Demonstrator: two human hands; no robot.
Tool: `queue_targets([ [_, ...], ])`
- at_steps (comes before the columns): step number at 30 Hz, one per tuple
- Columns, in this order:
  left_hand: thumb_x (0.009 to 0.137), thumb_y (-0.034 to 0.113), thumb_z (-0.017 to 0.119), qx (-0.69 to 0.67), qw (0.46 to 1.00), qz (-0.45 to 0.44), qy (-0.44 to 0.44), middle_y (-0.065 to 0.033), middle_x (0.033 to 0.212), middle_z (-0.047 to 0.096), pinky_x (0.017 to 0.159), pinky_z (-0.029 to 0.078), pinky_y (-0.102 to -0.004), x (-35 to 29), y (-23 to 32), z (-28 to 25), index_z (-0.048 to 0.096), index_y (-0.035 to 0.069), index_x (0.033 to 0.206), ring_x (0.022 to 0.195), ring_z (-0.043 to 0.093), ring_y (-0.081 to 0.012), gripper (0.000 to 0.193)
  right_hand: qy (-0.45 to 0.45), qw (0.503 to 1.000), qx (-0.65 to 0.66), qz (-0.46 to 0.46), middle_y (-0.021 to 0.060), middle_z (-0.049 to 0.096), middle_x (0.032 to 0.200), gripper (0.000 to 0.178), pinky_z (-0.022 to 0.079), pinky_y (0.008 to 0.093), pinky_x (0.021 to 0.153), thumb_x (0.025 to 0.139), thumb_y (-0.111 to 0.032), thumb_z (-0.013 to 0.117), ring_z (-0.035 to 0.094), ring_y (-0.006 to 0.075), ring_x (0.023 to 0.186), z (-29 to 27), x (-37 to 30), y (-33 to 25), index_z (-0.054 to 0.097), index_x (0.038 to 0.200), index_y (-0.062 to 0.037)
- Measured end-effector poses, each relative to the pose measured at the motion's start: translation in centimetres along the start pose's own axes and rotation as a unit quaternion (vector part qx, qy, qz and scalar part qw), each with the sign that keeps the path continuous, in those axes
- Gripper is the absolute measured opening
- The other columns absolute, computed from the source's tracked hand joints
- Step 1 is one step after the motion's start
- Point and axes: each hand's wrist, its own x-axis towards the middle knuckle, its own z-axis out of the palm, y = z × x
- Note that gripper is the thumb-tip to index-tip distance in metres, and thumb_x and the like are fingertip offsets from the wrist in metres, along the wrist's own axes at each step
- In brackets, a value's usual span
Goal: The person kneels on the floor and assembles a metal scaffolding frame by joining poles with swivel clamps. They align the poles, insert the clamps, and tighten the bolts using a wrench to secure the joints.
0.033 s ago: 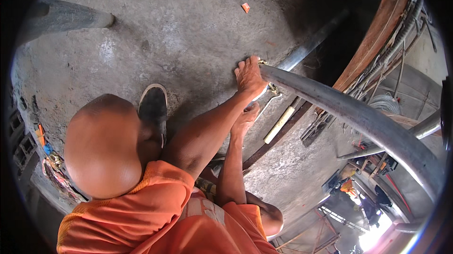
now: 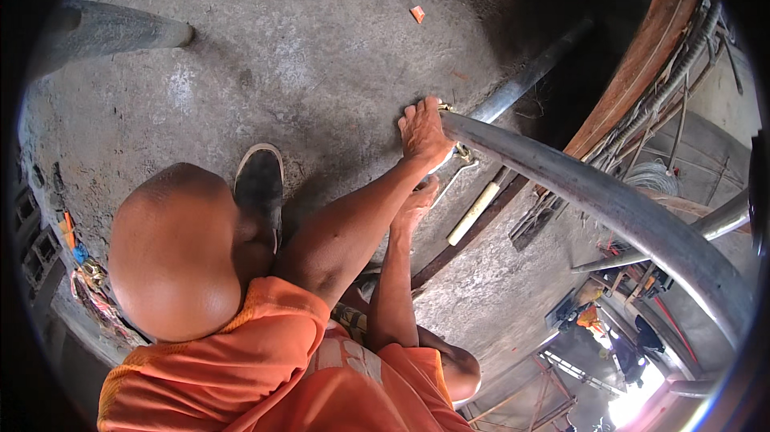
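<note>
My left hand [image 2: 425, 131] is bent over the near end of a thick grey metal pipe [image 2: 601, 195], its fingers curled over something mostly hidden beneath the palm. Brass-coloured metal fittings [image 2: 463, 151] show beside this hand, at the pipe's end. Just below, my right hand [image 2: 415, 204] is closed, with its fingers wrapped round something dark that I cannot make out. A bit of white surface shows between the two hands. Alongside the right hand lies a thin metal rod [image 2: 451, 183] with a bent end.
A second pipe [image 2: 533, 71] runs along the concrete floor behind my hands. A pale cylinder [image 2: 475, 212] lies to the right. Beyond it are a wooden board [image 2: 638, 55], rods and coiled wire [image 2: 654, 178]. A post [image 2: 120, 28] stands far left. My shoe [image 2: 259, 191] is left of my arms.
</note>
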Motion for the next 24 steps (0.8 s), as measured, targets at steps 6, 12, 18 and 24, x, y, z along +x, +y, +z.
queue_targets([
  [6, 0.062, 0.031, 0.092, 0.073, 0.995, 0.003, 0.064, -0.0074, 0.117, 0.063, 0.095, 0.04, -0.0433, 0.2, -0.3, 0.9, 0.055, 0.013, 0.122, 0.113, 0.054, -0.0294, 0.073, 0.039, 0.998, -0.043, -0.039, 0.0259, 0.059, 0.123, 0.048, 0.044, 0.0458, 0.1, 0.098, -0.027, 0.06, 0.054, 0.0361, 0.121, 3.0, -0.1, 4.0, 0.049, 0.133, 0.005],
  [12, 0.067, 0.031, 0.086, 0.053, 0.997, 0.044, 0.043, -0.0151, 0.136, 0.053, 0.104, 0.032, -0.0518, 0.1, -1.7, 0.7, 0.055, 0.007, 0.13, 0.133, 0.039, -0.0367, 0.074, -0.041, 0.991, -0.122, 0.043, 0.0216, 0.061, 0.119, 0.044, 0.047, 0.0446, 0.091, 0.099, -0.032, 0.057, 0.058, 0.0326, 0.111, 1.5, -0.5, 5.2, 0.054, 0.128, 0.001],
  [18, 0.072, 0.033, 0.083, 0.067, 0.995, 0.069, 0.025, -0.0252, 0.162, 0.023, 0.117, 0.022, -0.0609, -1.3, -2.3, -1.9, 0.049, 0.008, 0.146, 0.15, 0.017, -0.048, 0.085, -0.074, 0.983, -0.165, 0.042, 0.0174, 0.064, 0.115, 0.041, 0.051, 0.0434, 0.082, 0.1, -0.037, 0.055, 0.062, 0.0291, 0.101, 2.6, 2.0, 6.5, 0.059, 0.123, -0.0029],
  [24, 0.078, 0.029, 0.081, -0.005, 0.998, 0.045, -0.053, -0.0284, 0.166, 0.01, 0.122, 0.015, -0.0612, -3.3, -2.4, -2.9, 0.028, 0.009, 0.159, 0.153, 0.01, -0.0501, 0.099, -0.094, 0.969, -0.229, 0.006, 0.0131, 0.066, 0.111, 0.041, 0.054, 0.0421, 0.073, 0.101, -0.043, 0.053, 0.066, 0.0257, 0.091, 3.8, 3.7, 8.1, 0.064, 0.118, -0.0069],
])
